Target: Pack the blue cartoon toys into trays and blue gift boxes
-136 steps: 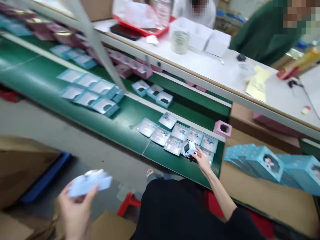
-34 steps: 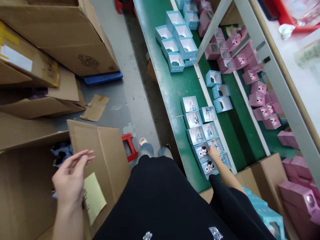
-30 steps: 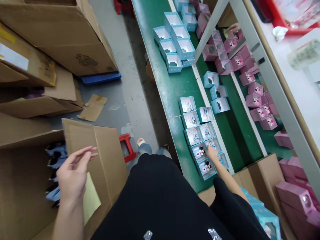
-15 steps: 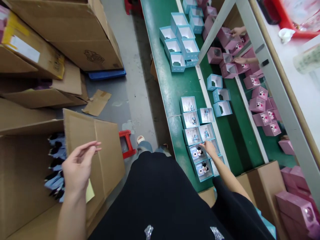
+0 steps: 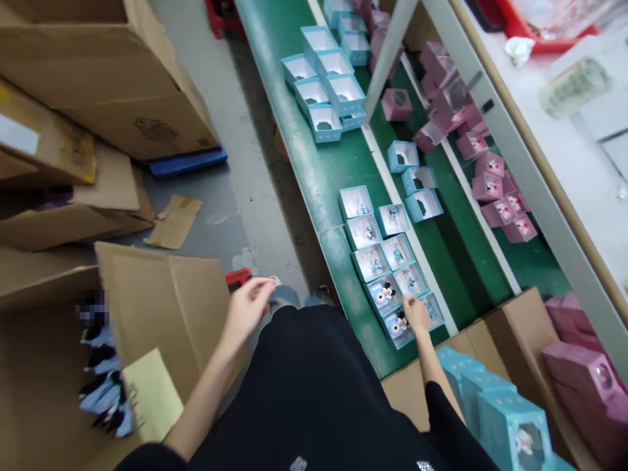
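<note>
My right hand point(image 5: 416, 313) reaches down onto a double row of open light-blue boxes point(image 5: 387, 268) on the green belt point(image 5: 324, 170). Its fingers are bent and touch the nearest boxes, beside two that hold black-eared toy figures point(image 5: 388, 290). I cannot make out anything gripped in it. My left hand point(image 5: 248, 306) hangs in the air above my dark lap, over the flap of an open cardboard carton point(image 5: 161, 307). The fingers are loosely curled and hold nothing. Inside that carton lie several blue and black toys point(image 5: 105, 386).
More empty blue boxes point(image 5: 326, 91) sit farther up the belt, and pink boxes point(image 5: 485, 183) fill the lane beyond a white rail. Large cardboard cartons point(image 5: 93, 85) crowd the floor at left. Closed blue boxes point(image 5: 500, 418) and pink ones point(image 5: 583, 366) are stacked at lower right. A red stool point(image 5: 238, 278) stands by my feet.
My left hand has swung right, from over the carton to above my lap. My right hand has shifted slightly toward the nearest boxes. The other person's hands among the pink boxes are gone from view.
</note>
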Motion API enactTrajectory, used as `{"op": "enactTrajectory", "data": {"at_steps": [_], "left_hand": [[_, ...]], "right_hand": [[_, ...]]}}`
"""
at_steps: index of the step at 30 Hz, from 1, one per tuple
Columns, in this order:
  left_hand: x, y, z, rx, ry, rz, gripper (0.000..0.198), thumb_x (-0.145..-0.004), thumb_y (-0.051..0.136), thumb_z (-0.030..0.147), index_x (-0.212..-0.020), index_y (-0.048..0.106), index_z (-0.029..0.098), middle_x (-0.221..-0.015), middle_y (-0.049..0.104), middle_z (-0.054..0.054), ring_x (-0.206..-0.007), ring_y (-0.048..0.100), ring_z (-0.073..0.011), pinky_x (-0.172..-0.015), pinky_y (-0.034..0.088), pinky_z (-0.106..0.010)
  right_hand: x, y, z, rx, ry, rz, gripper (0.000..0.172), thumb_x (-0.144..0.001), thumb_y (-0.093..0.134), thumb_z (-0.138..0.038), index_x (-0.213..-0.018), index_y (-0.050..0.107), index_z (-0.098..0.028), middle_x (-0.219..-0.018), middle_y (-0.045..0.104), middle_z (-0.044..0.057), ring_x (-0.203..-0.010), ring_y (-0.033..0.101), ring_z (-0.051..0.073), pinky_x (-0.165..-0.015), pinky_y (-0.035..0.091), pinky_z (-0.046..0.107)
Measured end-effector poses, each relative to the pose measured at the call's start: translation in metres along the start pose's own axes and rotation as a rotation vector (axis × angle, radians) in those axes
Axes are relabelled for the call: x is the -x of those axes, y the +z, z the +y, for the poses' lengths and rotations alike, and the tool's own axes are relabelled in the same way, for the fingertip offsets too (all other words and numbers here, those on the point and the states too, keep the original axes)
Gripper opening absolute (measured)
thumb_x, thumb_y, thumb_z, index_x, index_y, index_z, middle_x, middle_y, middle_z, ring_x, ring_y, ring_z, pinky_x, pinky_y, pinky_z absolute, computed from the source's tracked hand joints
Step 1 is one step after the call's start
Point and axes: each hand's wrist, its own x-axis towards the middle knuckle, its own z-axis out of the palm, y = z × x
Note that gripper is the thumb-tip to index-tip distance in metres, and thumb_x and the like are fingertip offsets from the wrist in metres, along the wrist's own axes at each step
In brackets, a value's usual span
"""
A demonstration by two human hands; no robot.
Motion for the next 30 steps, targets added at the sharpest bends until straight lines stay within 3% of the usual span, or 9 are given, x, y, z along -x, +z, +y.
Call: {"op": "enactTrajectory", "data": {"at_steps": [3, 5, 8, 11, 14, 18, 24, 27, 30], "left_hand": [[-0.029, 0.112, -0.014, 0.034, -0.034, -0.495, 0.040, -0.071, 0.070, 0.057, -0.080, 0.070, 0.018, -0.082, 0.074, -0.007, -0.080, 0.069, -0.0230, -0.081, 0.056, -0.036], [-0.038, 0.185, -0.030, 0.000, -0.194, -0.705, 0.046, -0.067, 0.075, 0.056, -0.088, 0.069, 0.015, -0.083, 0.073, -0.009, -0.077, 0.068, -0.0220, -0.075, 0.055, -0.033], [-0.036, 0.264, -0.054, -0.032, -0.394, -0.733, 0.068, -0.071, 0.077, 0.053, -0.120, 0.059, 0.010, -0.108, 0.070, -0.016, -0.090, 0.067, -0.0228, -0.071, 0.053, -0.028], [-0.022, 0.302, -0.071, -0.029, -0.440, -0.715, 0.073, -0.081, 0.069, 0.051, -0.138, 0.043, 0.013, -0.126, 0.062, -0.018, -0.109, 0.062, -0.0238, -0.076, 0.054, -0.026], [-0.006, 0.311, -0.083, 0.024, -0.431, -0.663, 0.062, -0.086, 0.065, 0.047, -0.135, 0.042, 0.017, -0.132, 0.056, -0.017, -0.119, 0.057, -0.0222, -0.081, 0.054, -0.025], [0.008, 0.293, -0.087, 0.105, -0.408, -0.596, 0.059, -0.085, 0.065, 0.049, -0.129, 0.043, 0.016, -0.123, 0.058, -0.015, -0.108, 0.060, -0.0190, -0.077, 0.054, -0.024], [0.009, 0.249, -0.033, -0.122, -0.341, -0.860, 0.079, -0.083, 0.060, 0.060, -0.146, 0.037, 0.018, -0.106, 0.064, -0.010, -0.076, 0.060, -0.0169, -0.047, 0.042, -0.021], [0.008, 0.240, -0.004, -0.243, -0.339, -0.820, 0.081, -0.085, 0.058, 0.056, -0.150, 0.032, 0.014, -0.113, 0.063, -0.014, -0.074, 0.060, -0.0166, -0.045, 0.042, -0.021], [0.012, 0.226, 0.002, -0.228, -0.302, -0.790, 0.088, -0.083, 0.060, 0.057, -0.153, 0.027, 0.015, -0.114, 0.063, -0.014, -0.076, 0.061, -0.0181, -0.048, 0.045, -0.023]], "right_hand": [[0.013, 0.019, -0.011, -0.087, 0.096, -0.027, 0.056, -0.093, 0.036, -0.064, -0.095, 0.066, -0.016, -0.099, 0.072, 0.021, -0.098, 0.067, 0.034, -0.079, 0.049, 0.041], [0.010, 0.027, -0.020, -0.137, 0.169, -0.017, 0.056, -0.091, 0.041, -0.063, -0.105, 0.064, -0.014, -0.104, 0.071, 0.023, -0.100, 0.067, 0.036, -0.079, 0.049, 0.042], [-0.001, 0.030, -0.025, -0.200, 0.226, -0.024, 0.048, -0.089, 0.052, -0.052, -0.115, 0.060, -0.012, -0.110, 0.069, 0.025, -0.103, 0.067, 0.035, -0.079, 0.049, 0.040], [-0.007, 0.028, -0.020, -0.267, 0.213, -0.047, 0.038, -0.087, 0.056, -0.041, -0.113, 0.060, -0.013, -0.111, 0.070, 0.021, -0.104, 0.067, 0.031, -0.080, 0.048, 0.035], [-0.003, 0.024, -0.013, -0.330, 0.183, -0.087, 0.028, -0.087, 0.055, -0.036, -0.104, 0.062, -0.016, -0.103, 0.072, 0.014, -0.098, 0.067, 0.026, -0.076, 0.046, 0.030], [0.017, 0.015, -0.005, -0.406, 0.141, -0.156, 0.023, -0.088, 0.051, -0.035, -0.099, 0.061, -0.017, -0.081, 0.071, 0.006, -0.080, 0.067, 0.020, -0.069, 0.043, 0.025], [0.038, -0.023, -0.004, -0.530, -0.053, -0.258, 0.024, -0.086, 0.045, -0.035, -0.074, 0.057, -0.019, -0.052, 0.057, 0.000, -0.057, 0.055, 0.017, -0.059, 0.036, 0.025], [0.037, -0.039, -0.013, -0.484, -0.060, -0.272, 0.031, -0.087, 0.045, -0.037, -0.062, 0.053, -0.019, -0.052, 0.054, 0.002, -0.056, 0.052, 0.016, -0.057, 0.031, 0.026], [0.046, -0.045, -0.023, -0.471, -0.109, -0.262, 0.038, -0.090, 0.043, -0.041, -0.060, 0.053, -0.019, -0.056, 0.056, 0.003, -0.056, 0.050, 0.015, -0.056, 0.028, 0.027]]}}
